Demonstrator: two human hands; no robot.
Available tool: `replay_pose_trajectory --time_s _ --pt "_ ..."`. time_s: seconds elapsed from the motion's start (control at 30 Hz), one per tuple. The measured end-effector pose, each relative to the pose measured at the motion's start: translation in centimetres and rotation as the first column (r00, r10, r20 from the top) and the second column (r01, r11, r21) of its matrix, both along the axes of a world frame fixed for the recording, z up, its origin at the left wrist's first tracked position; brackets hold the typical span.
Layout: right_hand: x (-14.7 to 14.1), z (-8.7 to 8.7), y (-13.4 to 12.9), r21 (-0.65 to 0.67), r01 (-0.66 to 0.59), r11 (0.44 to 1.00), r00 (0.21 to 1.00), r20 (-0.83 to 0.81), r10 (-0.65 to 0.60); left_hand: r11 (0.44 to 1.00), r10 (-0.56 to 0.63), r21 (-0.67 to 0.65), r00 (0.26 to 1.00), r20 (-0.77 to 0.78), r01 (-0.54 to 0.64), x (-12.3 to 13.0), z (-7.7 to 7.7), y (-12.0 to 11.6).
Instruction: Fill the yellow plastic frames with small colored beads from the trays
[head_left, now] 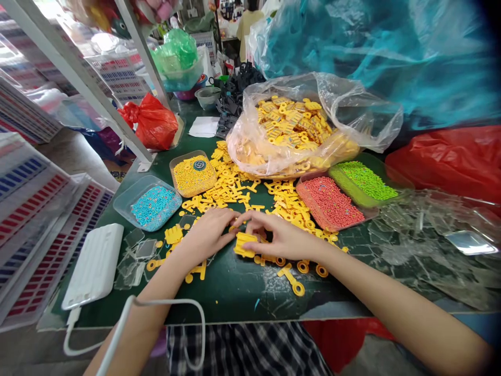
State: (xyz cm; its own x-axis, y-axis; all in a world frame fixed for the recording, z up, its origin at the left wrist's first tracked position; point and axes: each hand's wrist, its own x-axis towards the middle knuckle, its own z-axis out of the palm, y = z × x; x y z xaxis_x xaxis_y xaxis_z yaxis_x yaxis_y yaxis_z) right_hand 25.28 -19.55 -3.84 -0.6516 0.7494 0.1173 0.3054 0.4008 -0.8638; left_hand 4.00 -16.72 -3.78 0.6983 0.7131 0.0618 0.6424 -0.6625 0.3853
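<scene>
My right hand (pixel 274 235) holds a yellow ribbed plastic piece (pixel 246 245) between thumb and fingers, just above the green table (pixel 235 297). My left hand (pixel 213 230) is beside it, its fingers bent together near the right fingertips; whatever they pinch is too small to make out. Loose yellow parts (pixel 289 203) with rings and stems lie beyond and around both hands. One yellow ring-ended part (pixel 293 279) rests nearer the front edge. Left of my left hand are another yellow ribbed piece (pixel 173 235) and small clear plastic plates (pixel 135 256).
Trays of blue beads (pixel 154 204), yellow beads (pixel 194 174), red beads (pixel 332 202) and green beads (pixel 366 180) flank the parts. Behind stands a clear bag of yellow pieces (pixel 293 125). A white power bank (pixel 94 266) with a cable lies left; clear plastic sheets (pixel 415 245) lie right.
</scene>
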Motion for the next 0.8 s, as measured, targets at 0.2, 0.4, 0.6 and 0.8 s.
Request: replay_pose_trajectory --time_s 0.2,0.4,0.6,0.8 --pt "-0.5 -1.2 -0.1 0.302 -0.012 0.953 0.959 0.273 -0.074 0.99 0.144 -0.021 0.98 0.136 -0.142 -2.1 0.8 0.5" --pt "0.3 -1.1 0.2 0.406 -0.114 0.907 0.917 0.394 -0.061 0.978 0.164 0.102 0.971 0.172 -0.183 -3.1 1.7 0.5" --pt "-0.2 -1.0 0.0 0.527 -0.078 0.846 0.828 0.507 -0.239 0.984 0.146 0.083 0.981 0.124 -0.156 -2.7 1.3 0.4" --pt "0.7 -0.7 0.5 0.488 -0.101 0.867 0.877 0.455 -0.154 0.975 0.178 0.12 0.981 0.071 -0.185 -2.8 1.0 0.5"
